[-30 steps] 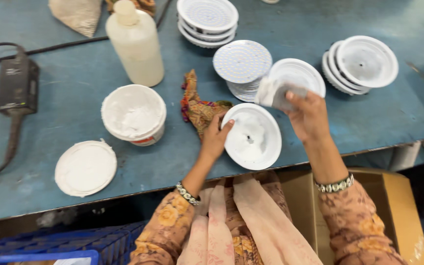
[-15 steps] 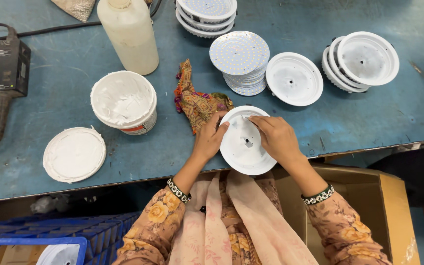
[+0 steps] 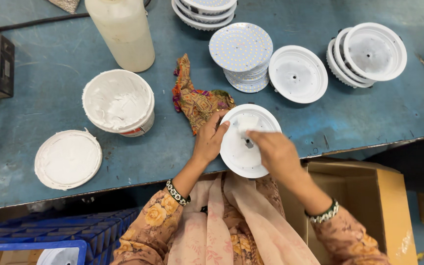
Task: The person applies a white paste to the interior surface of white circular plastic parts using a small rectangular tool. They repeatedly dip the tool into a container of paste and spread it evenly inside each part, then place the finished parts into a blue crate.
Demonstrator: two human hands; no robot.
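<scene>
Gripping the left rim of a round white lamp housing (image 3: pixel 244 147), the left hand (image 3: pixel 209 140) has its fingers curled over the edge and its thumb on the inner face. Above the same housing, the right hand (image 3: pixel 276 154) holds its fingers pressed together, fingertips touching a smear of white paste near the small centre hole. This housing lies at the near edge of the blue worktop (image 3: pixel 364 118), partly overhanging it, just in front of the person. A patterned orange rag (image 3: pixel 197 100) lies touching the left hand. Further left stand an open tub of white paste (image 3: pixel 119 103) and, near it, its paste-coated lid (image 3: pixel 68 159). A pale plastic bottle (image 3: pixel 121 32) stands behind the tub. Behind the housing sit a stack of round LED boards (image 3: pixel 241 54), a single empty housing (image 3: pixel 298 73) and a stack of housings (image 3: pixel 369 54) further right. An open cardboard box (image 3: pixel 369 201) sits below the worktop edge, under the right forearm
</scene>
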